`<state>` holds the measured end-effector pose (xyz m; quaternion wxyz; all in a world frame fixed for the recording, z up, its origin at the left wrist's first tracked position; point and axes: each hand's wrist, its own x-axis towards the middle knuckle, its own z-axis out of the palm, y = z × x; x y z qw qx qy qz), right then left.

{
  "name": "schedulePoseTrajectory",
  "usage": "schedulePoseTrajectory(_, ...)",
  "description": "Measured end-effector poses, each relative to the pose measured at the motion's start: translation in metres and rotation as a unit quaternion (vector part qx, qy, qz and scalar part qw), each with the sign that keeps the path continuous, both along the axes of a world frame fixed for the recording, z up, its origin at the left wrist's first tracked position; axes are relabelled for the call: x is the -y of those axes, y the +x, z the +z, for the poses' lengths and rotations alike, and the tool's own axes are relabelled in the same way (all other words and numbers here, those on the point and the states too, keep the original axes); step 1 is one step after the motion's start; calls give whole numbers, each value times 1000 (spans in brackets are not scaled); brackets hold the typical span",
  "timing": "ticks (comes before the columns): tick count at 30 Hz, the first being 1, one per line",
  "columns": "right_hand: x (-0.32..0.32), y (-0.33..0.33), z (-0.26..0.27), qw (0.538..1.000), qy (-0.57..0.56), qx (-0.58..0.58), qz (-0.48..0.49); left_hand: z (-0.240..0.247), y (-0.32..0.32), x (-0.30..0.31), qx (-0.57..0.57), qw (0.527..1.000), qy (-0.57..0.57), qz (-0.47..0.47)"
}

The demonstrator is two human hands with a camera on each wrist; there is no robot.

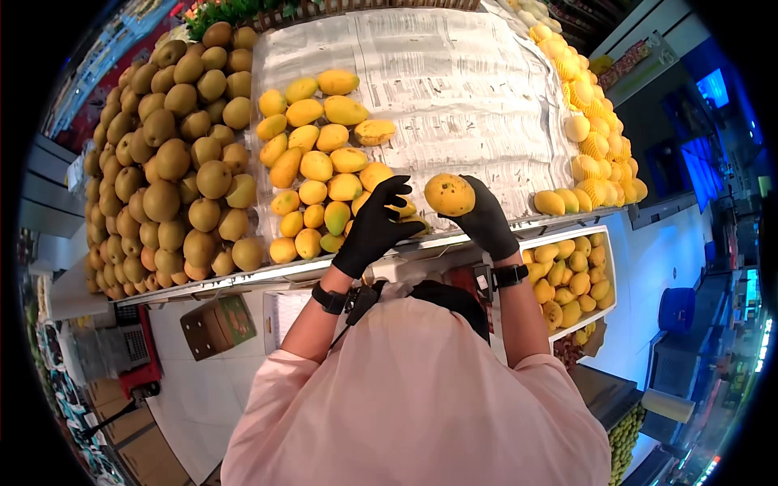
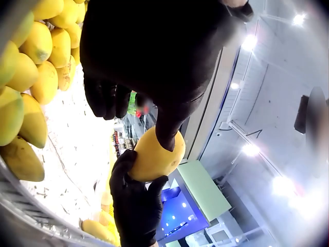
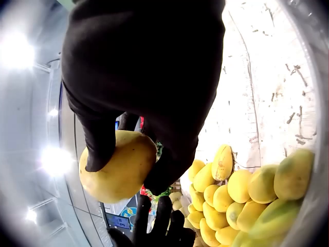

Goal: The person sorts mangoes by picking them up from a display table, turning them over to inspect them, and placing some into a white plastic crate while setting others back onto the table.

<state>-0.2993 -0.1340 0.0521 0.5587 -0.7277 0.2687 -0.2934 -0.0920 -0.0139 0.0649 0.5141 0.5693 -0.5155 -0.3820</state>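
In the head view my right hand point(image 1: 488, 220), in a black glove, grips a yellow mango point(image 1: 450, 195) with small dark specks. The thumb is bent over that mango's side in the right wrist view. My left hand point(image 1: 376, 228), gloved in black too, hovers to the left of it with fingers spread and loosely bent, and nothing in its grasp. From the left wrist its thumb overlaps the held mango point(image 2: 157, 157). Rows of yellow mangoes point(image 1: 316, 167), a few greenish, lie on the display just beyond and left of this hand.
Paper lining point(image 1: 462, 89) with dark bits covers the sloping display. Brown round fruit point(image 1: 166, 158) is piled at left, net-wrapped yellow fruit point(image 1: 596, 109) along the right. Below the display edge stand a white crate point(image 1: 613, 271) of mangoes and a cardboard box point(image 1: 217, 328).
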Motion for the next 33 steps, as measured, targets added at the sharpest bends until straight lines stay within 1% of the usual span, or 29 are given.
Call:
schedulePoseTrajectory(2,0,1,2,1000,-2,-13,-8,8,-1,-1,-26,999,31,-5)
schedulePoseTrajectory(5,0,0,3,984,120,114,68,12,-3,0,-30,997,56,-36)
schedulePoseTrajectory(6,-4,3,11,986,137,74,67,25,-7,-2,-46,996,61,-43)
schedulePoseTrajectory(9,-10,10,26,992,87,32,86,14,-12,-4,-87,996,10,-16)
schedulePoseTrajectory(10,-10,13,30,992,91,37,83,17,-11,-6,-29,1000,-11,1)
schedulePoseTrajectory(12,-11,18,38,991,100,46,75,9,-10,-7,-18,999,-39,26)
schedulePoseTrajectory(13,-11,19,44,991,109,15,74,4,-10,-8,-12,998,-54,38)
schedulePoseTrajectory(15,-11,21,54,989,124,-46,71,-4,-12,-8,-69,994,-62,64)
schedulePoseTrajectory(16,-9,19,50,976,190,-13,103,-6,-13,-8,-98,990,-66,77)
schedulePoseTrajectory(18,-7,15,42,932,316,51,167,0,-16,-11,-45,991,-69,101)
schedulePoseTrajectory(19,-7,16,40,942,295,33,158,4,-16,-12,-18,991,-70,114)
schedulePoseTrajectory(21,-11,21,38,958,252,-3,138,-1,-10,-11,91,982,-135,94)
schedulePoseTrajectory(22,-14,22,36,950,282,21,134,-2,-6,-11,145,972,-166,83)
schedulePoseTrajectory(25,-18,22,32,917,368,96,118,-1,0,-13,296,932,-204,46)
schedulePoseTrajectory(26,-20,20,32,932,325,102,122,-5,0,-14,307,922,-232,39)
schedulePoseTrajectory(28,-24,15,30,956,239,114,130,1,-5,-18,287,932,-217,55)
schedulePoseTrajectory(30,-22,10,22,963,204,119,128,2,-10,-17,259,943,-195,70)
schedulePoseTrajectory(31,-22,8,17,967,186,121,127,2,-11,-17,263,942,-200,63)
schedulePoseTrajectory(33,-23,5,10,957,250,115,94,2,-11,-16,270,938,-213,50)
